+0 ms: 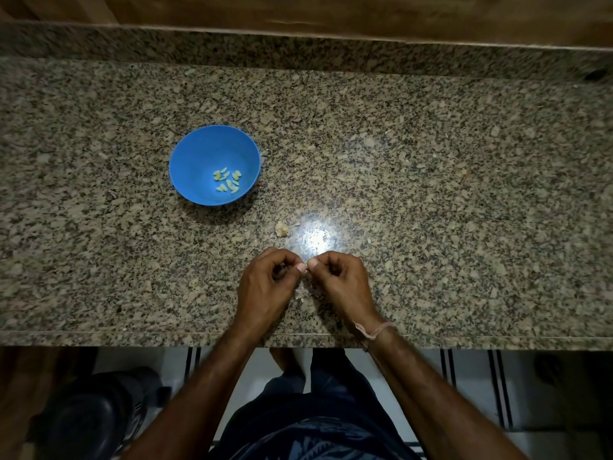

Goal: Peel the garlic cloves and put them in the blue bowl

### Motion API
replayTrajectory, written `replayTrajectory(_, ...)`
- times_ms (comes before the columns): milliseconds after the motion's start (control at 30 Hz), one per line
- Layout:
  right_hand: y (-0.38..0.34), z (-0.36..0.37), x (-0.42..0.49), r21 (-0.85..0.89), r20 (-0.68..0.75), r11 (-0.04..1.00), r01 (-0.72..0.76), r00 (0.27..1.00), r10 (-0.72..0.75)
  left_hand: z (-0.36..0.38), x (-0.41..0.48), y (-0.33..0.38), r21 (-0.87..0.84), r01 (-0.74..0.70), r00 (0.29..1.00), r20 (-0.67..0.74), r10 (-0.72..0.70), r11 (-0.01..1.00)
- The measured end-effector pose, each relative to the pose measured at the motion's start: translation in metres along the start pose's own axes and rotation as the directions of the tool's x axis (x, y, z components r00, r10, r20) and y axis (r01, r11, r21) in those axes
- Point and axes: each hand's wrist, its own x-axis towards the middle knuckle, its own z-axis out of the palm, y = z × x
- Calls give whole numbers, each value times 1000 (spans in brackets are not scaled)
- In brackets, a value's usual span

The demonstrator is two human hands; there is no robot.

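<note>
At the worktop's [431,161] left, the blue bowl [199,151] holds a small cluster of peeled garlic cloves [227,180]. Centre front, the left hand [265,283] and right hand [345,283] meet tip to tip, fingers curled, pinching what is judged a clove, hidden between them. A skin scrap [282,229] lies just beyond. No unpeeled stock shows, so the task is judged near its end.

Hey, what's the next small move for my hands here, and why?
Probably pull the skin off the tiny piece that the left hand and right hand pinch together; it is not yet in the blue bowl, where peeled cloves lie.
</note>
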Motion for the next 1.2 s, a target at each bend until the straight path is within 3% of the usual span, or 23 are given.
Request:
replayTrajectory(133, -3, 2, -1, 130, 60, 979, -160, 986, 153, 1, 3, -1, 218, -206, 978, 21, 207, 954)
replayTrajectory(333, -11, 5, 1, 239, 161, 921, -308, 948, 276, 1, 1, -3, 279, -180, 981, -18, 192, 943)
replayTrajectory(400, -9, 8, 0, 205, 139, 939, -277, 958, 252, 0, 1, -3, 317, -198, 977, -12, 213, 928)
replayTrajectory(500, -7, 12, -2, -57, 33, 997, -57, 998, 59, -1, 1, -3, 302, -169, 984, -3, 178, 938)
replayTrajectory(633, -10, 13, -3, -245, 6, 953, 176, 984, -180, 4, 0, -4, 61, -32, 995, 93, 26, 998)
replayTrajectory(733, -12, 12, -1, -230, -4, 962, 147, 988, -152, 7, -2, 1, -130, 95, 986, 147, -76, 987)
replayTrajectory(900, -10, 12, 2, -44, -47, 999, 9, 999, -11, 7, -2, 3, -17, 1, 999, 51, 0, 1000)
replayTrajectory(1200, -10, 12, 4, -127, -69, 990, 59, 995, -68, 4, -2, 9, 52, 70, 997, -38, -68, 996)
